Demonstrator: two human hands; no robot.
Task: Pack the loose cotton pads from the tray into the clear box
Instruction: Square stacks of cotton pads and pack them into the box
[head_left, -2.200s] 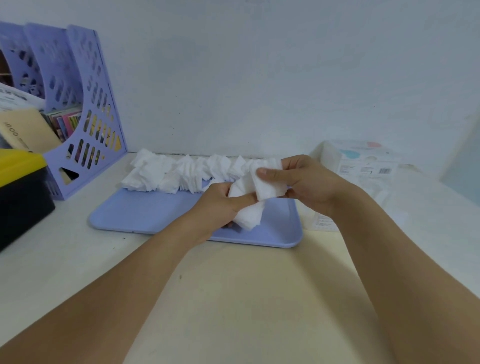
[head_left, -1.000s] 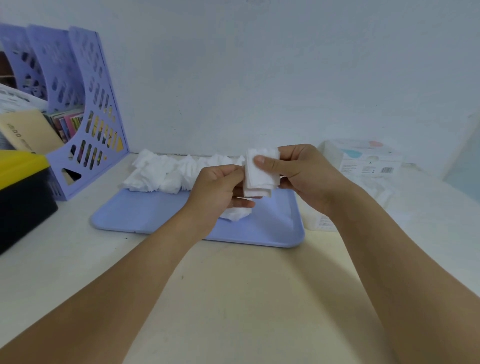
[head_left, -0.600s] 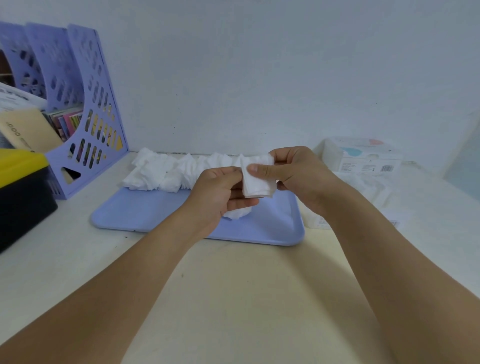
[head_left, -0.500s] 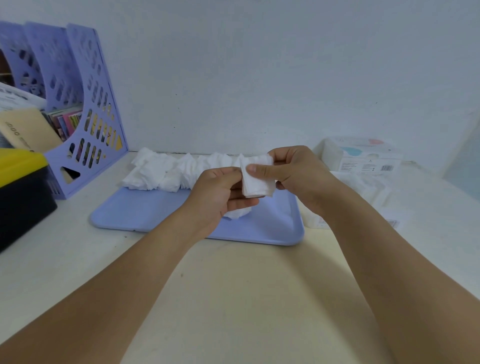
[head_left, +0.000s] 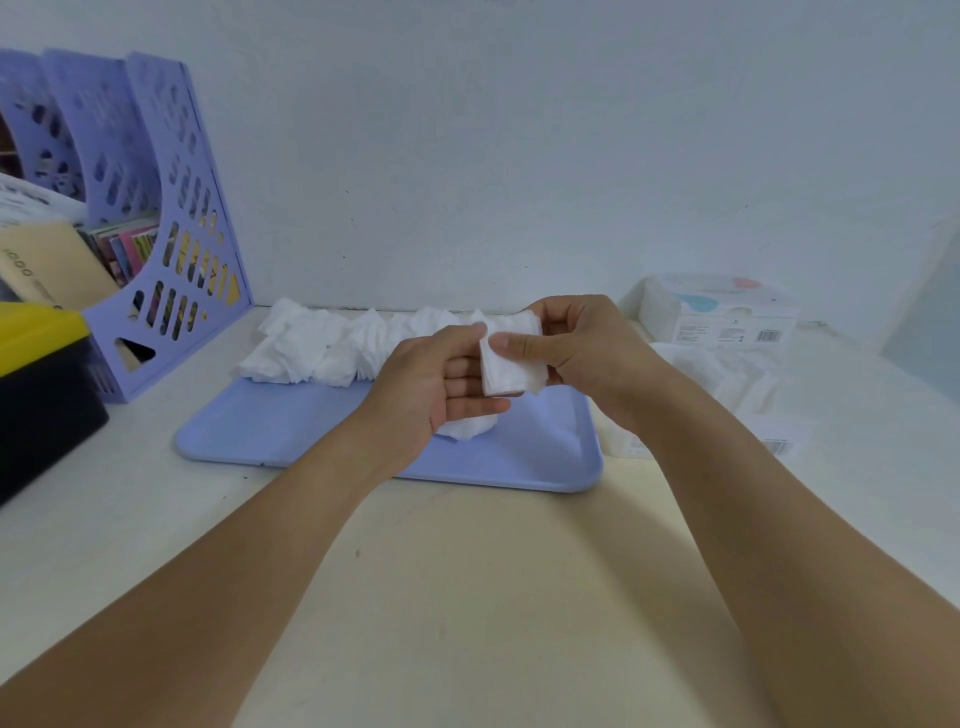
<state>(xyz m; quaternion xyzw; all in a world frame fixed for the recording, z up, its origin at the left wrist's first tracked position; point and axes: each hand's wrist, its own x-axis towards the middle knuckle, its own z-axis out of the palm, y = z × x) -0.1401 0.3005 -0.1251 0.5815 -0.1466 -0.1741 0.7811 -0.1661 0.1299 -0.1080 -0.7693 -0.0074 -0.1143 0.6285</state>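
My right hand (head_left: 587, 358) pinches a small squared stack of white cotton pads (head_left: 511, 366) between thumb and fingers, a little above the lilac tray (head_left: 291, 436). My left hand (head_left: 431, 384) cups the stack's left side, thumb at its top corner and fingers behind and under it. A small heap of pads (head_left: 467, 428) lies on the tray below my left hand. A row of loose pads (head_left: 327, 345) runs along the tray's far edge. The clear box (head_left: 727, 379), with white pads inside, stands just right of the tray.
A white lidded carton (head_left: 722, 312) sits behind the clear box by the wall. At the left stand a lilac file rack (head_left: 171, 249) with papers and a black case with a yellow lid (head_left: 36, 374). The white wall is close behind the tray.
Both hands lifted a bunch of pads off the tray and squared it into a neat stack, leaving a small heap below. Over the last half second the hands hardly moved.
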